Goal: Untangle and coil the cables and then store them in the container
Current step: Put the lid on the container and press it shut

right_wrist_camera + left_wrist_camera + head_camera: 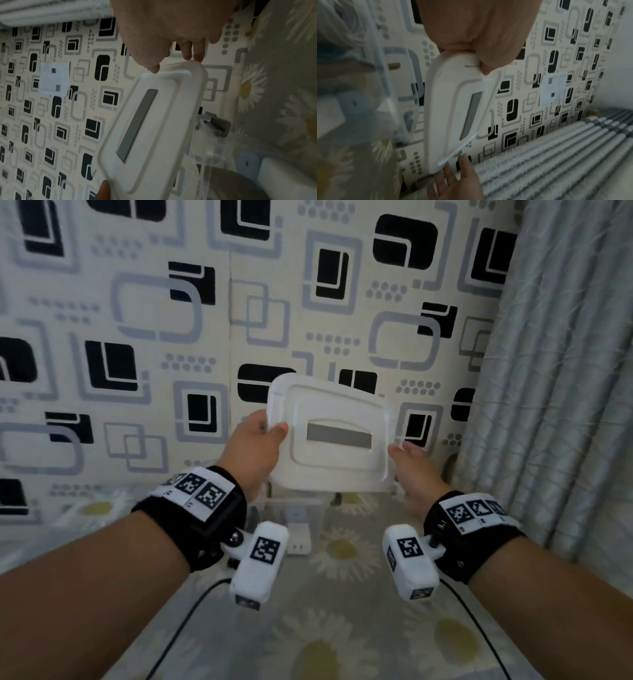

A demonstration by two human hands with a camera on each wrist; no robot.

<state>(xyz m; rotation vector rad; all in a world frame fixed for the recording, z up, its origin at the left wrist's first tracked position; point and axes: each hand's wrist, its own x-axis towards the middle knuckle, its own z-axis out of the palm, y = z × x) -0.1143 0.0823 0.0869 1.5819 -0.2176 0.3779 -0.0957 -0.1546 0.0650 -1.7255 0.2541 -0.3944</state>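
A white container lid point(335, 436) with a grey strip is held tilted in the air in front of the wall. My left hand point(260, 440) grips its left edge, thumb on top. My right hand point(407, 463) reaches its right edge with straight fingers that touch the rim. Under the lid a clear plastic container point(294, 506) stands on the floral cloth, with a white charger block point(298, 539) inside. In the left wrist view the lid point(447, 108) hangs from my left hand point(479, 33). The right wrist view shows my right hand's point(171, 33) fingertips at the lid point(154, 135) rim.
The patterned wall point(137, 354) stands close behind the lid. A grey curtain point(565, 371) hangs at the right. Black cables point(191, 611) run over the daisy-print cloth point(342, 628) below my wrists. A grey latch point(217, 125) shows on the container's side.
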